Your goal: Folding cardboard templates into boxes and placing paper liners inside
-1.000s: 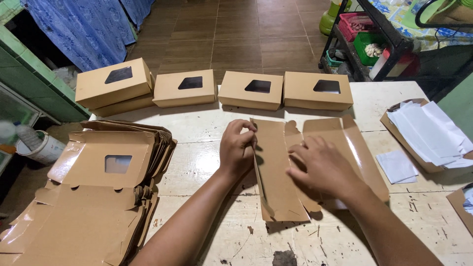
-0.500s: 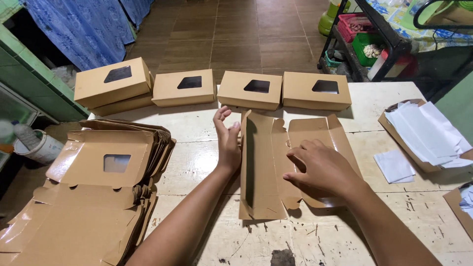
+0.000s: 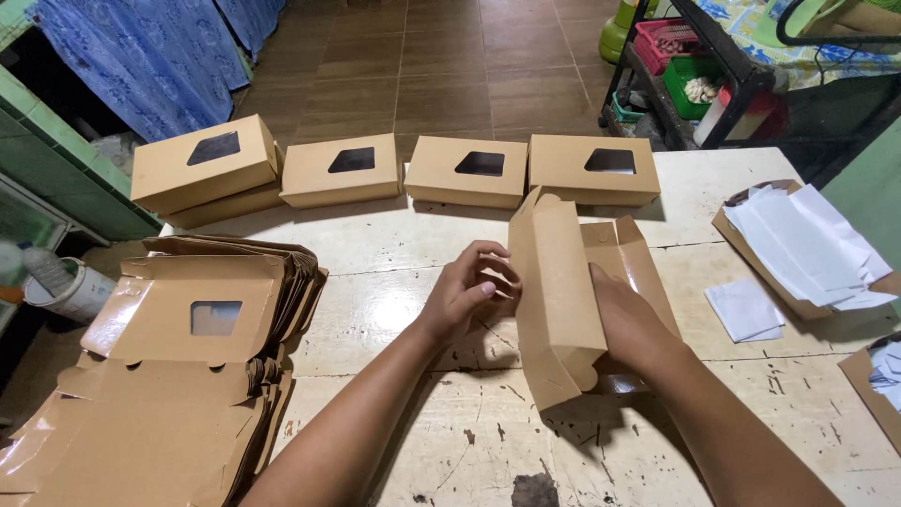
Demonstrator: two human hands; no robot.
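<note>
- You are holding a half-folded brown cardboard box [image 3: 556, 291] upright on the worn white table [image 3: 394, 272], in the middle.
- Your left hand [image 3: 466, 291] is curling its fingers against the box's left panel.
- Your right hand [image 3: 631, 319] is pressing flat behind its right side.
- A stack of flat brown window-box blanks [image 3: 188, 366] is lying at the near left.
- Four finished brown window boxes [image 3: 466, 171] are lining the far edge.

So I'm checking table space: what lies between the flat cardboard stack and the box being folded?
In the head view, only the left hand and forearm cross bare tabletop between the stack of flat cardboard blanks and the half-folded box.
</note>
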